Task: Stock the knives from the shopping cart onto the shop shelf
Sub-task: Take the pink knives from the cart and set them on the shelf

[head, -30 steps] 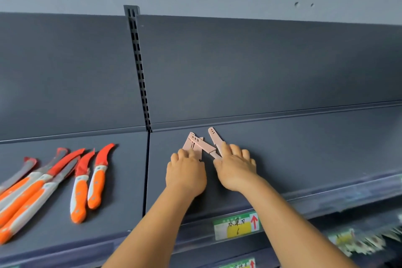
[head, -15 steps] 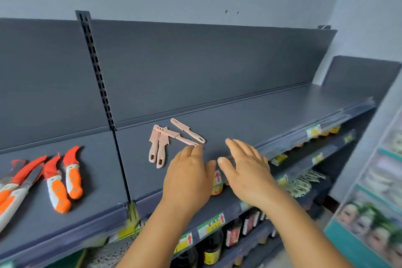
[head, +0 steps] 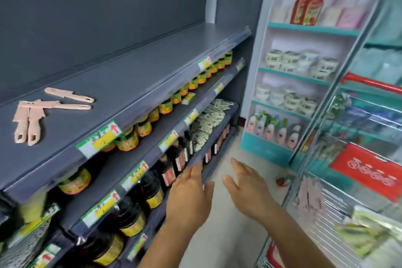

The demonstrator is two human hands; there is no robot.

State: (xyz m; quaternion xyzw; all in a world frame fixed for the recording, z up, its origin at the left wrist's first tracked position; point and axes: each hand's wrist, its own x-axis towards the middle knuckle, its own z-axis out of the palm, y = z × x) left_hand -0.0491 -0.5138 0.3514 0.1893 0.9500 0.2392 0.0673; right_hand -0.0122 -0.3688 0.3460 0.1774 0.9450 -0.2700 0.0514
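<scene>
Four pink knives lie on the top shelf near its left end, two with handles toward the front edge, two crossing behind them. Jars line the shelf below. Left hand is extended palm down before the lower shelves, fingers straight, released, holding nothing. Right hand is beside it, fingers spread, likewise empty. The shopping cart stands at right, contents blurred.

Red arrows, but no words clear enough to read.
The price tag on the top shelf edge has a red arrow pointing up and blurry handwriting. The red sign on the shopping cart has white marks, too blurry to read.
</scene>
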